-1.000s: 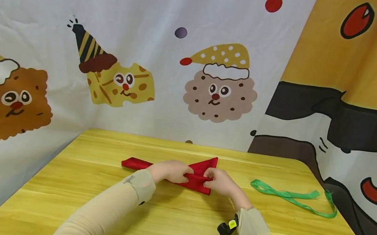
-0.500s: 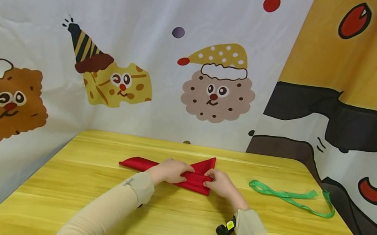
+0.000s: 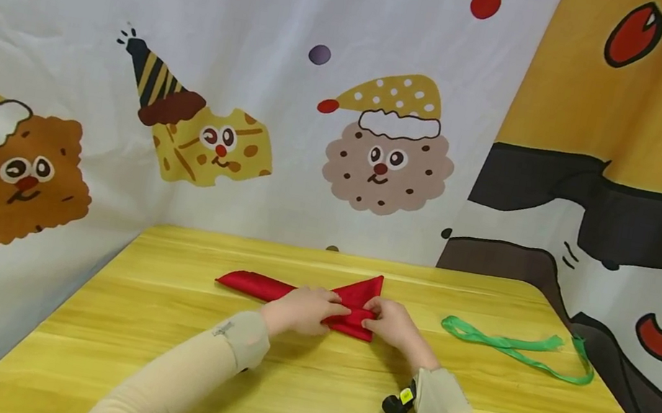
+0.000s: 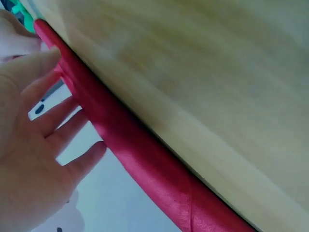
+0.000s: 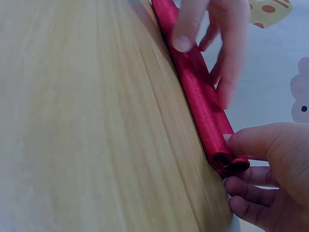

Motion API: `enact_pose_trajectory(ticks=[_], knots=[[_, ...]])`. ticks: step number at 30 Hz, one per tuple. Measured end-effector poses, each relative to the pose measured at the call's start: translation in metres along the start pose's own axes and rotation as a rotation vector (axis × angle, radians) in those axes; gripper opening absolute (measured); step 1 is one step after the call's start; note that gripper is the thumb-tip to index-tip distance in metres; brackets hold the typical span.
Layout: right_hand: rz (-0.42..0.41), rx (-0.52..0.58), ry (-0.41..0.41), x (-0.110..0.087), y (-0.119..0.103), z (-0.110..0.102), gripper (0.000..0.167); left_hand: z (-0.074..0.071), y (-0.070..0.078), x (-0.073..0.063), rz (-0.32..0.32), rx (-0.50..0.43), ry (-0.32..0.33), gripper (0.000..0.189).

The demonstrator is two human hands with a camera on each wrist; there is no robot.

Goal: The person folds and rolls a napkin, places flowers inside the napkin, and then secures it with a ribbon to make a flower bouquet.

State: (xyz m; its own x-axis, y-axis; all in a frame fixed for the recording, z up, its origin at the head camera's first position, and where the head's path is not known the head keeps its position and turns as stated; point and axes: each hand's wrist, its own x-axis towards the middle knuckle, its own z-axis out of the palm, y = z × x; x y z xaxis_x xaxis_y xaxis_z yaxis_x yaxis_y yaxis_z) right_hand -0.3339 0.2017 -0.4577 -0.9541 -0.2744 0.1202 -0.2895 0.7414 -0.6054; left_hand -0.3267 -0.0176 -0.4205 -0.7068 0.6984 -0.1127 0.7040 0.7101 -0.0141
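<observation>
The red cloth (image 3: 359,295) runs leftward from your right grip (image 3: 395,325), which pinches its rolled end on the tabletop (image 3: 303,410); your left grip (image 3: 306,310), fingers spread against it, could let it unroll.

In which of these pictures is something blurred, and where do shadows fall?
Right wrist view: left hand blurred, cloth sharper; left wrist view: rather hazy, dark shadow line where cloth meets table; head view: mostly crisp, soft shadows beside the sleeves.
</observation>
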Motion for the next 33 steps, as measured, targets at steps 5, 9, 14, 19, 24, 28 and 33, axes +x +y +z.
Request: enact_pose_trajectory(ticks=[5,9,14,19,24,28,33], knots=[[0.007,-0.014,0.001,0.000,0.000,-0.003,0.021,-0.001,0.007,-0.006,-0.027,-0.062,-0.091,0.060],[0.010,-0.033,0.000,0.000,-0.001,-0.004,0.021,0.002,0.005,-0.006,-0.040,-0.108,-0.101,0.061],[-0.024,-0.106,0.013,-0.001,-0.004,-0.004,0.021,0.006,0.002,-0.005,-0.041,-0.141,-0.113,0.062],[-0.123,-0.180,0.020,-0.002,-0.009,-0.006,0.016,0.006,0.000,-0.005,-0.043,-0.165,-0.130,0.063],[-0.203,-0.168,-0.024,-0.001,-0.011,-0.007,0.012,0.006,-0.002,-0.003,-0.040,-0.170,-0.148,0.064],[-0.203,-0.144,-0.073,-0.001,-0.007,-0.008,0.009,0.006,-0.002,-0.001,-0.041,-0.168,-0.155,0.064],[-0.182,-0.082,-0.137,-0.003,-0.002,-0.012,0.017,0.006,-0.002,-0.001,-0.045,-0.174,-0.156,0.064]])
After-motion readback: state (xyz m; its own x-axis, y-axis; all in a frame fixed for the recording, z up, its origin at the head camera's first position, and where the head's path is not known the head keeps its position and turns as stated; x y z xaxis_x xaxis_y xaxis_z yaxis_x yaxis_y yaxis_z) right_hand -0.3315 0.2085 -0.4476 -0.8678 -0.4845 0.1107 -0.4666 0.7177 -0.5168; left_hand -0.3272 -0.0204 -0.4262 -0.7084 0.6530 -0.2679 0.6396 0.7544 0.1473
